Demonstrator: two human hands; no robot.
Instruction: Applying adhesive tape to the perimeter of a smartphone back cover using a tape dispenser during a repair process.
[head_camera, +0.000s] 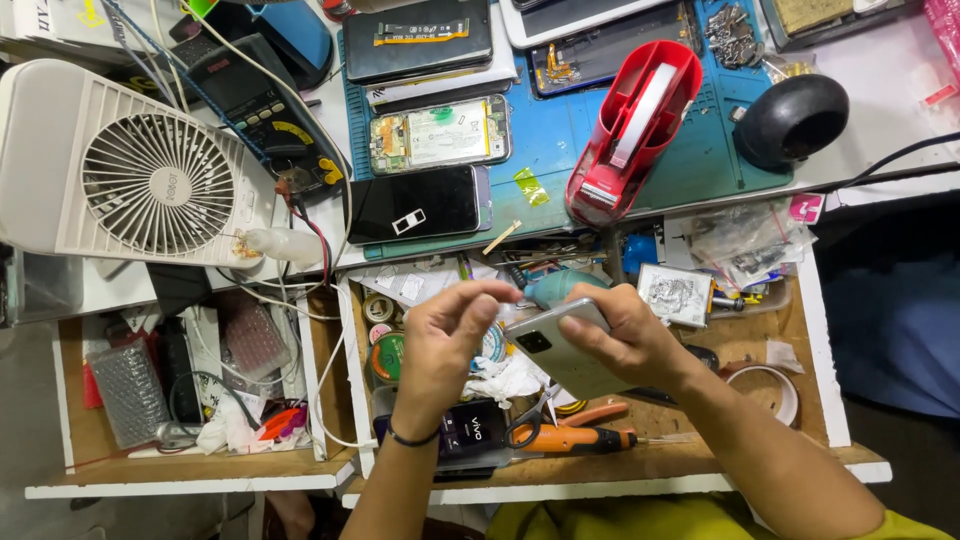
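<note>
My right hand (632, 338) grips a pale grey-green smartphone (562, 350), back side up with its dark camera block toward the left, held over an open wooden drawer (812, 340). My left hand (448, 335) hovers just left of the phone, thumb and fingers pinched together near the phone's upper left corner; whether something tiny sits between them I cannot tell. A black band circles my left wrist.
On the blue mat (545, 140) lie a black phone (415, 205), an opened phone (440, 132) and a red tape dispenser (632, 125). A white fan (130, 165) stands at left. The drawer holds an orange-handled screwdriver (575, 438), scissors and tape rolls.
</note>
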